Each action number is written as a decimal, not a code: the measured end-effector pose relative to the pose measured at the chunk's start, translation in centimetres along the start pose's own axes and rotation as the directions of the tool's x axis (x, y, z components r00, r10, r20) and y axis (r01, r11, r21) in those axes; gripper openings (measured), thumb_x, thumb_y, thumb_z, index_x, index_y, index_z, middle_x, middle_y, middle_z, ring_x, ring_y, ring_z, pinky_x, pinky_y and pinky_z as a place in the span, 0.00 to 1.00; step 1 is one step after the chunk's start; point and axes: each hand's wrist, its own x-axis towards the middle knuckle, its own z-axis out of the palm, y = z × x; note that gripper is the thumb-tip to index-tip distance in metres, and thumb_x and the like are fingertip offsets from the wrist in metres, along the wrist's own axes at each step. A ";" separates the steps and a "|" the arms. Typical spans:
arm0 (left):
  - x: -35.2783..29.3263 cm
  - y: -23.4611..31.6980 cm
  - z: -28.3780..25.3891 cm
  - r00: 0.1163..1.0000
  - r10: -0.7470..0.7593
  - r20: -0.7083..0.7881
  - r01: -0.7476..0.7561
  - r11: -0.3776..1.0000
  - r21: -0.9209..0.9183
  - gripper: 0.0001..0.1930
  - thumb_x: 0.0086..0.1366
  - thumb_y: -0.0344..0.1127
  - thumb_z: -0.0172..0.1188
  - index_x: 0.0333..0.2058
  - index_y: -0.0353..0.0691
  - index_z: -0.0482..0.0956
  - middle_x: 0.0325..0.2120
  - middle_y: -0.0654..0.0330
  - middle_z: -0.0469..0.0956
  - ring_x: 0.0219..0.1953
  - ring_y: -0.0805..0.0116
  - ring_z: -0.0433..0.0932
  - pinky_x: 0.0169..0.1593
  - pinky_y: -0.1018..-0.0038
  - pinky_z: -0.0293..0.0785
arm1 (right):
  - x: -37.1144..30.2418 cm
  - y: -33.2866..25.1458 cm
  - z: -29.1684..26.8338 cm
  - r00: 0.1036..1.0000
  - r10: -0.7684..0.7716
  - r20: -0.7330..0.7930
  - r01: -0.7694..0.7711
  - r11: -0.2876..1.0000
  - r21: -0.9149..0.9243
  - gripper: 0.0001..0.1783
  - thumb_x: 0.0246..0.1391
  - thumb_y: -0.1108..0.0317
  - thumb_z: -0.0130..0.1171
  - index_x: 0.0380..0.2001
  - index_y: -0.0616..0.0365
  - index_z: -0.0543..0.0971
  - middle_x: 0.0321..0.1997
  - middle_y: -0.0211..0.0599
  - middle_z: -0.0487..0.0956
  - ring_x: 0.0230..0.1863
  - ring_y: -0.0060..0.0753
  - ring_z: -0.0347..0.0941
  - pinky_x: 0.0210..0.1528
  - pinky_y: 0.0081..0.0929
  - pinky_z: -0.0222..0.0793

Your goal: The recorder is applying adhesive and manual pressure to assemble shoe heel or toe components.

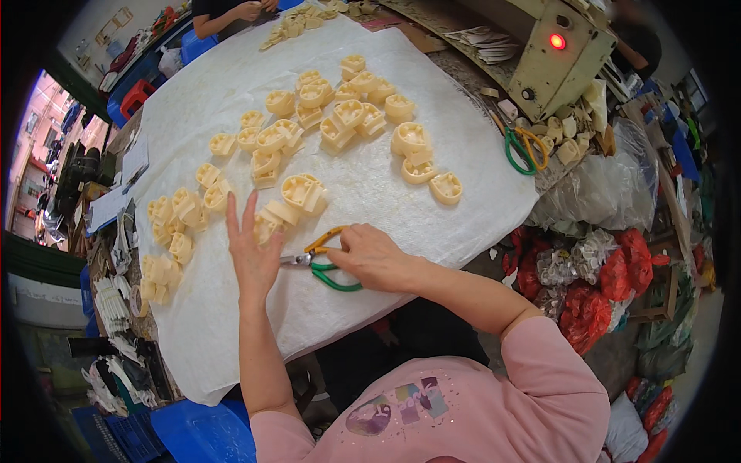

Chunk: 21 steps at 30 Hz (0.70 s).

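Observation:
My left hand (253, 258) is open over the white-covered table (378, 255), its fingers spread. Just past it lie cream plastic moulded parts (270, 218); I cannot tell whether the fingertips touch them. My right hand (374, 258) is closed on a pair of snips (333, 283) with one yellow and one green handle. The snips point left, and my left hand hides their tips. A rounded cream part (304, 193) with a hollow, ribbed inside sits beyond both hands. Several more such parts (347, 119) are scattered in loose clusters across the far and left table.
A second pair of snips (521, 150) lies at the right edge, beside a machine (552, 62) with a lit red lamp. Plastic bags (598, 197) and red bundles (587, 309) crowd the right. Another person's hands (251, 9) work at the far edge.

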 end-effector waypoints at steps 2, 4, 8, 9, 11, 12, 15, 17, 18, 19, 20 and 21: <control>0.1 -0.9 -0.6 0.996 0.017 -0.092 -0.015 1.000 0.022 0.31 0.51 0.27 0.58 0.57 0.44 0.67 0.61 0.46 0.55 0.64 0.50 0.54 0.64 0.62 0.53 | -0.8 -0.6 -1.3 0.999 -0.011 0.040 0.010 1.000 0.025 0.11 0.44 0.72 0.54 0.34 0.55 0.72 0.33 0.47 0.71 0.38 0.49 0.70 0.40 0.40 0.66; 0.2 -1.3 -1.2 0.994 0.011 -0.105 -0.010 1.000 0.006 0.29 0.52 0.26 0.58 0.55 0.43 0.69 0.58 0.47 0.60 0.61 0.51 0.58 0.63 0.63 0.54 | -3.5 -0.2 -3.8 0.990 -0.107 0.087 0.103 0.994 0.046 0.11 0.45 0.72 0.53 0.36 0.55 0.73 0.33 0.47 0.71 0.35 0.48 0.71 0.39 0.40 0.67; 0.9 -0.7 -1.9 0.978 0.015 -0.208 -0.003 0.998 0.057 0.28 0.51 0.25 0.58 0.55 0.43 0.69 0.53 0.50 0.64 0.57 0.54 0.63 0.60 0.65 0.58 | -10.2 3.5 -7.4 0.982 0.145 -0.121 -0.128 0.982 0.140 0.21 0.39 0.75 0.56 0.43 0.53 0.73 0.35 0.43 0.72 0.39 0.47 0.70 0.42 0.41 0.67; 1.5 0.6 -1.6 0.974 0.090 -0.209 -0.081 0.995 0.054 0.27 0.51 0.25 0.58 0.53 0.42 0.70 0.52 0.51 0.66 0.56 0.55 0.64 0.59 0.65 0.59 | -12.0 5.1 -8.3 0.946 0.254 -0.201 -0.231 0.964 0.129 0.25 0.37 0.77 0.57 0.44 0.53 0.72 0.35 0.43 0.72 0.39 0.48 0.70 0.42 0.41 0.67; 2.4 3.4 0.3 0.968 0.207 -0.141 -0.216 0.975 -0.049 0.27 0.50 0.24 0.59 0.52 0.41 0.70 0.50 0.52 0.68 0.56 0.56 0.65 0.59 0.65 0.60 | -14.9 8.7 -9.8 0.823 0.447 -0.350 -0.450 0.890 0.078 0.29 0.35 0.79 0.59 0.46 0.54 0.70 0.36 0.44 0.72 0.39 0.49 0.70 0.42 0.39 0.67; 3.0 5.1 2.0 0.964 0.256 -0.075 -0.265 0.953 -0.150 0.28 0.49 0.23 0.60 0.52 0.41 0.70 0.51 0.52 0.68 0.56 0.56 0.65 0.59 0.66 0.61 | -16.0 10.7 -10.4 0.739 0.524 -0.423 -0.562 0.826 0.042 0.30 0.34 0.79 0.59 0.47 0.55 0.70 0.37 0.44 0.72 0.40 0.49 0.70 0.42 0.38 0.67; 4.6 8.9 6.4 0.909 0.323 0.264 -0.255 0.930 -0.264 0.35 0.47 0.24 0.63 0.57 0.47 0.66 0.56 0.52 0.61 0.57 0.54 0.64 0.61 0.64 0.59 | -17.0 14.9 -11.1 0.608 0.588 -0.534 -0.698 0.716 -0.005 0.26 0.38 0.76 0.61 0.46 0.56 0.72 0.39 0.44 0.72 0.41 0.49 0.69 0.42 0.38 0.67; 6.2 9.8 9.7 0.870 0.363 0.334 -0.261 0.913 -0.312 0.38 0.46 0.25 0.64 0.58 0.50 0.64 0.58 0.51 0.58 0.58 0.53 0.63 0.62 0.63 0.58 | -15.9 14.9 -11.4 0.652 0.506 -0.564 -0.681 0.718 -0.144 0.25 0.39 0.75 0.62 0.46 0.57 0.72 0.39 0.43 0.72 0.43 0.48 0.68 0.44 0.38 0.67; 7.1 10.1 11.0 0.841 0.396 0.369 -0.323 0.914 -0.245 0.40 0.45 0.25 0.64 0.59 0.53 0.62 0.59 0.51 0.55 0.58 0.53 0.62 0.62 0.62 0.58 | -14.9 14.6 -11.5 0.696 0.424 -0.580 -0.659 0.698 -0.280 0.24 0.40 0.74 0.62 0.45 0.58 0.73 0.39 0.43 0.73 0.45 0.48 0.67 0.45 0.39 0.66; 8.1 10.2 12.4 0.806 0.427 0.410 -0.385 0.904 -0.184 0.42 0.45 0.26 0.65 0.61 0.57 0.61 0.60 0.50 0.52 0.59 0.52 0.62 0.63 0.62 0.58 | -13.7 13.5 -11.4 0.713 0.411 -0.568 -0.616 0.753 -0.229 0.24 0.39 0.73 0.63 0.45 0.58 0.74 0.41 0.43 0.72 0.49 0.48 0.65 0.48 0.38 0.65; 9.2 10.4 13.2 0.803 0.433 0.410 -0.390 0.901 -0.188 0.42 0.45 0.26 0.65 0.61 0.57 0.61 0.60 0.50 0.52 0.59 0.52 0.62 0.63 0.62 0.58 | -12.5 12.8 -10.4 0.735 0.381 -0.560 -0.526 0.842 -0.117 0.27 0.36 0.72 0.64 0.46 0.57 0.74 0.44 0.43 0.71 0.48 0.47 0.66 0.50 0.37 0.65; 10.2 10.5 13.8 0.781 0.417 0.465 -0.388 0.907 -0.162 0.43 0.44 0.26 0.66 0.60 0.59 0.61 0.61 0.48 0.51 0.59 0.50 0.60 0.62 0.63 0.59 | -11.1 11.8 -9.5 0.800 0.411 -0.438 -0.459 0.889 -0.003 0.29 0.37 0.70 0.66 0.48 0.57 0.73 0.49 0.44 0.68 0.51 0.47 0.64 0.51 0.36 0.65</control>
